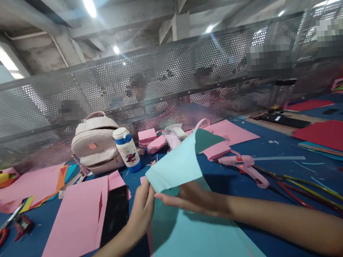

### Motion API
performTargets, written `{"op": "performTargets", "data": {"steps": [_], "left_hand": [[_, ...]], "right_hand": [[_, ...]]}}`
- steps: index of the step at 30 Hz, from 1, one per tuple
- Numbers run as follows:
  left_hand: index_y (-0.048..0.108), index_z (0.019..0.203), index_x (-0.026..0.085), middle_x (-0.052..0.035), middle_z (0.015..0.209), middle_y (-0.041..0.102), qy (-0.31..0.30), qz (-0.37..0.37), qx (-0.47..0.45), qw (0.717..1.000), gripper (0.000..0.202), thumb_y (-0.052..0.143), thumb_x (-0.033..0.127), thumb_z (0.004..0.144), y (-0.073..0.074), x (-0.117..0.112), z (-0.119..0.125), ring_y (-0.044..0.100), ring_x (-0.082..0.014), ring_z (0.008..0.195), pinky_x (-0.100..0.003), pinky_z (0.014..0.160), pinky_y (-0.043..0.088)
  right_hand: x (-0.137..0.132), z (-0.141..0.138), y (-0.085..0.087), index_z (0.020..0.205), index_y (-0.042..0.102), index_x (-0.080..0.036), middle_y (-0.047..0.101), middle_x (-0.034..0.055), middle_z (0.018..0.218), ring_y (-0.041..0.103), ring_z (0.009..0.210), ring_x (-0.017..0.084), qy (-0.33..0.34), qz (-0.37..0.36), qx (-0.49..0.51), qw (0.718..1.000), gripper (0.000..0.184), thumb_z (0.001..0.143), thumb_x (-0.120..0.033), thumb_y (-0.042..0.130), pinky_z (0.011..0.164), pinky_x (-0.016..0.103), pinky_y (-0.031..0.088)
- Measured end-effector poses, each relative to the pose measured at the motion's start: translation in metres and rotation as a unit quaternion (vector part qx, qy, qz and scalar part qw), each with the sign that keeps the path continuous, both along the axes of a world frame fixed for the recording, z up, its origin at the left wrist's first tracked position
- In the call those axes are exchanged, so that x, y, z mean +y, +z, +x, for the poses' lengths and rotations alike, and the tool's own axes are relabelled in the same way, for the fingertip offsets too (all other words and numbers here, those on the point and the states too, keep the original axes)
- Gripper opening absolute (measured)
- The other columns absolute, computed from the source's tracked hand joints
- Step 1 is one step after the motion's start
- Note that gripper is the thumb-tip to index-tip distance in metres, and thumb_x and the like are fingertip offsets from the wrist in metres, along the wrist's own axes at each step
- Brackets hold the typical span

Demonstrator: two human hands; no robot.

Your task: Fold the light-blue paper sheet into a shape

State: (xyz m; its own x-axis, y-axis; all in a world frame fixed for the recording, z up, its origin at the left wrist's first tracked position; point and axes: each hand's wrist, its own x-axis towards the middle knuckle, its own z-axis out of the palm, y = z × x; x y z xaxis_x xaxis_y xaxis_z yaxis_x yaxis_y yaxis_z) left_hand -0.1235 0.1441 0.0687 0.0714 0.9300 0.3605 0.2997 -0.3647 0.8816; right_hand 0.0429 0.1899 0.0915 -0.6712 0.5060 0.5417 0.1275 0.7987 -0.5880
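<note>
A light blue sheet of paper (176, 165) is lifted and bent over in front of me, its far corner showing a darker shaded side. My left hand (143, 206) pinches its near left corner, the fingertips partly covered by the paper. From the right, my right hand (192, 200) grips the lower edge, thumb in view and the other fingers mostly hidden beneath the sheet. Light blue paper (198, 241) also spreads flat under both hands, with pink paper edges showing below it; I cannot tell whether it joins the lifted part.
Left are pink sheets (73, 215), a black phone-like slab (114, 212) and scissors (1, 233). A white backpack (97, 144) and a bottle (128, 151) stand behind. Right lie a pink glue gun (245, 166), large scissors (316, 192) and red paper (332, 133). A perforated metal screen (161, 77) borders the table.
</note>
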Motion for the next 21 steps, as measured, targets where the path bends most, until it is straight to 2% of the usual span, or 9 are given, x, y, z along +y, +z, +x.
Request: {"op": "performTargets", "data": {"steps": [3, 6, 8, 11, 15, 18, 21], "left_hand": [[0.061, 0.125, 0.016, -0.0113, 0.117, 0.069, 0.005, 0.004, 0.008, 1.0, 0.056, 0.038, 0.059, 0.097, 0.0, -0.001, 0.001, 0.064, -0.0258, 0.103, -0.033, 0.09, 0.05], [0.062, 0.123, 0.017, -0.0103, 0.115, 0.07, 0.005, 0.013, 0.009, 1.0, 0.051, 0.038, 0.055, 0.097, 0.001, -0.002, 0.001, 0.064, -0.0255, 0.102, -0.034, 0.091, 0.05], [0.062, 0.123, 0.018, -0.0099, 0.115, 0.07, 0.001, 0.015, 0.013, 1.0, 0.05, 0.039, 0.053, 0.097, 0.003, -0.003, 0.002, 0.064, -0.026, 0.103, -0.035, 0.093, 0.049], [0.061, 0.125, 0.019, -0.0104, 0.116, 0.069, -0.017, 0.013, 0.023, 0.999, 0.051, 0.038, 0.055, 0.097, 0.006, -0.003, 0.002, 0.063, -0.0273, 0.106, -0.037, 0.094, 0.05], [0.055, 0.134, 0.016, -0.0138, 0.118, 0.068, -0.048, 0.03, 0.065, 0.996, 0.054, 0.036, 0.053, 0.099, 0.007, -0.001, 0.002, 0.061, -0.0293, 0.113, -0.04, 0.099, 0.047], [0.04, 0.146, 0.016, -0.0161, 0.128, 0.063, -0.055, 0.038, 0.11, 0.992, 0.051, 0.035, 0.041, 0.102, 0.007, 0.0, -0.001, 0.062, -0.0286, 0.114, -0.042, 0.097, 0.049], [0.02, 0.155, 0.019, -0.0164, 0.145, 0.05, -0.045, 0.061, 0.157, 0.985, 0.055, 0.032, 0.028, 0.103, 0.012, 0.0, -0.004, 0.054, -0.0268, 0.128, -0.043, 0.104, 0.045]], "right_hand": [[0.007, 0.0, -0.004, 0.125, 0.054, -0.018, 0.066, 0.0128, 0.109, 0.062, 0.093, 0.024, -0.009, 0.101, -0.018, 0.995, 0.042, 0.091, -0.042, 0.06, 0.081, 0.037, 0.051], [0.01, -0.001, -0.004, 0.128, 0.052, -0.016, 0.066, 0.0141, 0.108, 0.063, 0.095, 0.025, -0.017, 0.173, -0.041, 0.984, 0.044, 0.092, -0.04, 0.059, 0.076, 0.036, 0.051], [0.01, -0.001, -0.004, 0.127, 0.052, -0.016, 0.067, 0.0127, 0.105, 0.063, 0.093, 0.024, -0.017, 0.192, -0.051, 0.98, 0.042, 0.093, -0.041, 0.058, 0.075, 0.035, 0.051], [0.009, 0.0, -0.005, 0.12, 0.055, -0.016, 0.068, 0.0113, 0.099, 0.064, 0.091, 0.024, -0.032, 0.183, -0.032, 0.982, 0.042, 0.092, -0.047, 0.058, 0.077, 0.035, 0.05], [0.004, 0.001, -0.002, 0.102, 0.062, -0.017, 0.069, 0.0098, 0.094, 0.063, 0.086, 0.023, -0.059, 0.093, -0.015, 0.994, 0.037, 0.089, -0.052, 0.06, 0.079, 0.036, 0.05], [-0.002, 0.0, 0.004, 0.097, 0.066, -0.019, 0.07, 0.0065, 0.093, 0.063, 0.086, 0.022, -0.066, -0.066, 0.004, 0.996, 0.03, 0.087, -0.047, 0.062, 0.085, 0.038, 0.051], [-0.012, 0.0, 0.011, 0.101, 0.07, -0.022, 0.072, 0.0064, 0.1, 0.064, 0.098, 0.025, -0.081, -0.2, 0.065, 0.974, 0.031, 0.086, -0.048, 0.06, 0.094, 0.042, 0.05]]}}
